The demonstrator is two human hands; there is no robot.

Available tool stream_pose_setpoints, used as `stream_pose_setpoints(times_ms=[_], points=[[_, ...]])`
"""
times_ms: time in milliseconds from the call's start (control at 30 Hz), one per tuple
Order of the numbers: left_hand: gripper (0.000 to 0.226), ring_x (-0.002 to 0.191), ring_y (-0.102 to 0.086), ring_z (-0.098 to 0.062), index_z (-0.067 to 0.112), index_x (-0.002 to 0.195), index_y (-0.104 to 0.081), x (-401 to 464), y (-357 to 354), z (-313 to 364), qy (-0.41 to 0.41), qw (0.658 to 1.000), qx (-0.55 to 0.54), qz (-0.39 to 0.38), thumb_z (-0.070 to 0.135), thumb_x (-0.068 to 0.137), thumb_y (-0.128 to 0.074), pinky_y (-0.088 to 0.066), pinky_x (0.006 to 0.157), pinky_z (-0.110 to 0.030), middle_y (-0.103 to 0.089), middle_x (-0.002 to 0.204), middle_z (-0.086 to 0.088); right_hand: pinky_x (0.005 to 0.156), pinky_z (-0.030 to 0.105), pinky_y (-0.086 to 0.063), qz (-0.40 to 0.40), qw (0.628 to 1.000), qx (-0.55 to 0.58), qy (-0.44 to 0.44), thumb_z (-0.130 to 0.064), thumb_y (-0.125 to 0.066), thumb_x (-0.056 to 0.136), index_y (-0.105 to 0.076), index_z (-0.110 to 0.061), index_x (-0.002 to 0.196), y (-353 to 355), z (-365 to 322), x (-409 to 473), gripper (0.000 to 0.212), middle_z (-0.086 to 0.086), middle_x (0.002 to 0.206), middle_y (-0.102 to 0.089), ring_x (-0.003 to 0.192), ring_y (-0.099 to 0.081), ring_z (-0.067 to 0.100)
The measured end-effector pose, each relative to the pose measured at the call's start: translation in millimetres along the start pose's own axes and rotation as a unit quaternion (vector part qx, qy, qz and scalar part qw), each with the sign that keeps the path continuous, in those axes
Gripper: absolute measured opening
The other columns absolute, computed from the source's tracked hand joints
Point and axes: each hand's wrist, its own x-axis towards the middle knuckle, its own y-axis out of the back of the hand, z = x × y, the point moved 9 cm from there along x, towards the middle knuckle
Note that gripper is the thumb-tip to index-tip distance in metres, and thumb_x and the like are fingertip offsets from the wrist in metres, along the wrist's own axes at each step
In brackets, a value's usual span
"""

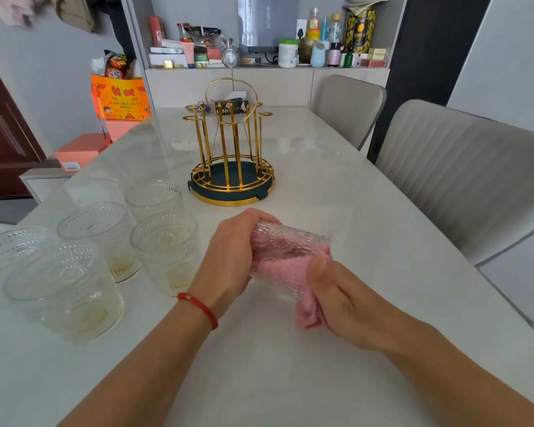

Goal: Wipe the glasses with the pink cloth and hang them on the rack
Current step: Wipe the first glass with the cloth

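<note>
Above the middle of the table my left hand point(232, 257) grips the base end of an embossed clear glass point(285, 241) lying on its side. The pink cloth point(290, 269) is stuffed inside the glass and hangs out below its mouth. My right hand point(336, 297) holds the cloth at the mouth, thumb on the rim. Several more embossed glasses point(164, 245) stand upright at the left. The gold wire rack point(232, 167) on a dark round tray stands behind my hands, with nothing on its posts.
The white marble table point(336, 186) runs back to a wall shelf crowded with bottles and boxes. Two grey chairs point(463, 177) line the right side. A black tissue box point(232, 106) sits behind the rack. Orange and pink boxes point(80, 154) stand off the table's left edge.
</note>
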Motion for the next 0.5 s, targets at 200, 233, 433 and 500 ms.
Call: stream_pose_setpoints(times_ms=[200, 233, 433, 500], points=[[0.052, 0.096, -0.070, -0.018, 0.022, 0.118, -0.074, -19.5, 12.0, 35.3, -0.327, 0.942, 0.067, 0.032, 0.043, 0.103, -0.029, -0.056, 0.076, -0.037, -0.073, 0.099, 0.007, 0.024, 0.016, -0.033, -0.086, 0.853, 0.484, -0.177, -0.083, -0.031, 0.078, -0.075, -0.007, 0.107, -27.0, 5.5, -2.9, 0.093, 0.010, 0.059, -0.065, 0.025, -0.043, 0.011], [0.052, 0.102, -0.070, -0.022, 0.021, 0.124, -0.071, -22.4, 7.7, 40.1, -0.341, 0.937, 0.075, 0.018, 0.042, 0.104, -0.027, -0.056, 0.080, -0.038, -0.074, 0.104, 0.005, 0.025, 0.015, -0.033, -0.101, 0.855, 0.481, -0.164, -0.086, -0.031, 0.076, -0.078, -0.010, 0.105, -25.1, 3.7, -2.8, 0.094, 0.008, 0.062, -0.067, 0.026, -0.043, 0.010], [0.040, 0.037, -0.034, -0.008, 0.034, 0.107, -0.075, -9.6, -11.4, -11.6, 0.036, 0.994, -0.021, -0.102, 0.041, 0.102, -0.036, -0.027, 0.039, -0.015, -0.045, 0.051, 0.008, 0.040, 0.009, -0.035, -0.001, 0.998, -0.068, 0.001, -0.071, -0.011, 0.078, -0.054, 0.004, 0.055, 17.8, -10.1, -0.2, 0.089, 0.008, 0.042, -0.052, 0.033, -0.047, 0.003], [0.037, 0.033, -0.036, -0.004, 0.031, 0.097, -0.077, -10.7, -8.3, -11.7, 0.066, 0.996, -0.002, -0.064, 0.038, 0.101, -0.041, -0.026, 0.038, -0.014, -0.051, 0.051, 0.007, 0.048, 0.008, -0.040, 0.004, 0.997, -0.072, 0.011, -0.071, -0.014, 0.081, -0.051, -0.001, 0.052, 12.3, -9.5, -5.2, 0.085, 0.015, 0.049, -0.057, 0.039, -0.051, 0.002]])
